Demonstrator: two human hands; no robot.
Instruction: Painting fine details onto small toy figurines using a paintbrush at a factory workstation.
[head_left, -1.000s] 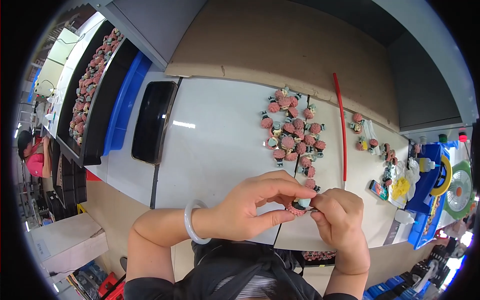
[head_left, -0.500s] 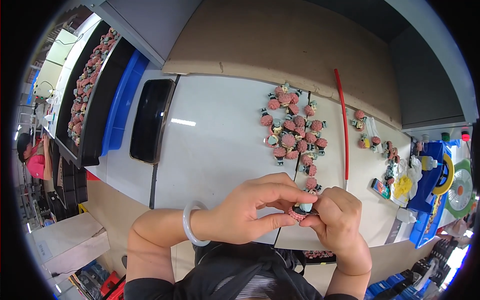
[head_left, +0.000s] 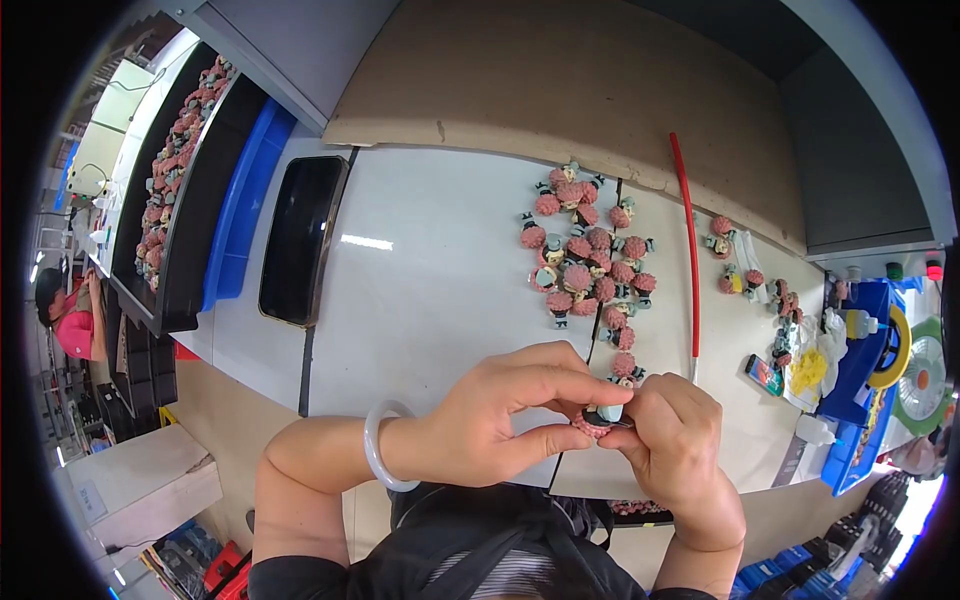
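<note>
My left hand (head_left: 505,408) grips a small figurine (head_left: 591,428) between thumb and fingers. It has pink knobbly hair, a dark middle and a pale blue part, and lies tilted with the hair toward me. Against its right side, my right hand (head_left: 682,430) is closed in a pinch. A thin sliver shows near these fingertips, too small to name. Just beyond my hands, a loose cluster of similar figurines (head_left: 577,277) lies on the white table (head_left: 430,260), some on their sides. A pale bangle (head_left: 372,445) circles my left wrist.
A phone-like black slab (head_left: 302,240) lies at the left, beside a blue bin (head_left: 245,215) and a black tray (head_left: 190,255) of figurines. Right of the cluster runs a red rod (head_left: 688,240). Farther right are more figurines (head_left: 720,235) and a blue container (head_left: 862,340). A person (head_left: 78,325) sits far left.
</note>
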